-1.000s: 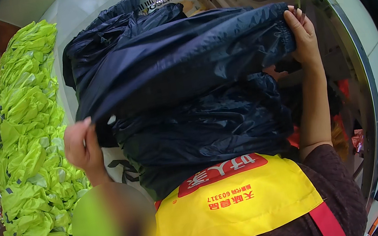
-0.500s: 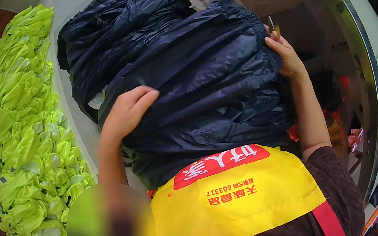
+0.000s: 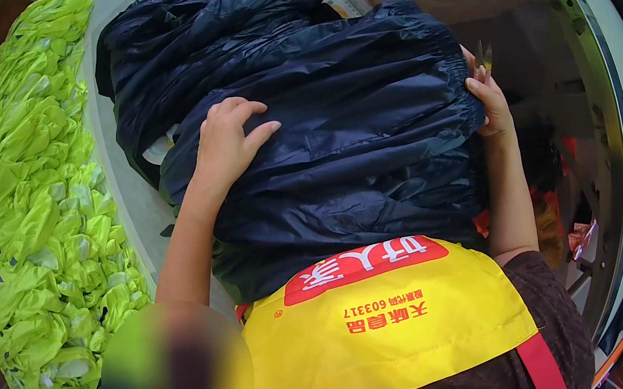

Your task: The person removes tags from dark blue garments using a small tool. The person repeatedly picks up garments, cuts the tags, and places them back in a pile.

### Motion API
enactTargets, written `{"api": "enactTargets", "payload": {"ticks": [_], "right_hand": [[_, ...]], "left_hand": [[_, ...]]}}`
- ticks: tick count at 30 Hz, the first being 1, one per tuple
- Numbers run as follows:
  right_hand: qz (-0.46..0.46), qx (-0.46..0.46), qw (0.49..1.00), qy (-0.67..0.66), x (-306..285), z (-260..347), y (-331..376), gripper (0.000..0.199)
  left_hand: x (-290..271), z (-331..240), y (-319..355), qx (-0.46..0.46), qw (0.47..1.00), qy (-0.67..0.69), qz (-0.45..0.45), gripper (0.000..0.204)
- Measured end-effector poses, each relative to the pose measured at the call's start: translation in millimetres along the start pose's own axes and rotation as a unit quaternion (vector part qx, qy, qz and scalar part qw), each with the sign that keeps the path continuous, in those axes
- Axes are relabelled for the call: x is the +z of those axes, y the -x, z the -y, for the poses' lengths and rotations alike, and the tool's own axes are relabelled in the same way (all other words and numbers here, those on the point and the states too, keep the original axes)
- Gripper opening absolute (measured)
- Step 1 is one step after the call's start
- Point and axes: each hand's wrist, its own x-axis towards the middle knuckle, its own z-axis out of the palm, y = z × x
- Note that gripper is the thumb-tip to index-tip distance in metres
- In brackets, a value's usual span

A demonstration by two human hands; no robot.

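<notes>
A dark navy garment (image 3: 368,137) of thin shiny fabric lies spread across the table before me, its gathered elastic edge on the right. My left hand (image 3: 228,144) rests on the fabric near its left side, thumb and fingers apart. At the gathered edge, my right hand (image 3: 491,102) is closed, with that edge at its fingers. Thread snips (image 3: 486,57) stick up from the same hand, their two blade tips pointing away from me. Part of the right hand's grip is hidden.
More navy fabric (image 3: 196,33) is bunched behind the garment. A long heap of lime-yellow garments (image 3: 44,204) runs along the left. Plastic packages (image 3: 346,0) sit in a pale crate at the back. A metal-edged rail (image 3: 607,66) curves along the right side.
My left hand has moved slightly away from me and its thumb has spread from the fingers. My right hand has shifted a little right with the snips, whose blades now show apart.
</notes>
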Motion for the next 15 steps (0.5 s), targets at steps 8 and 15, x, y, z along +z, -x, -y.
{"api": "enactTargets", "payload": {"ticks": [8,15], "right_hand": [[0.013,-0.053,0.998,-0.032,7.8,6.4,3.2,0.063],[-0.002,-0.034,0.999,0.015,-3.0,0.2,16.6,0.066]], "left_hand": [[-8.5,-37.2,19.3,0.038,0.998,-0.029,0.039,0.075],[9.1,-51.4,58.3,0.021,0.999,0.039,-0.008,0.053]]}}
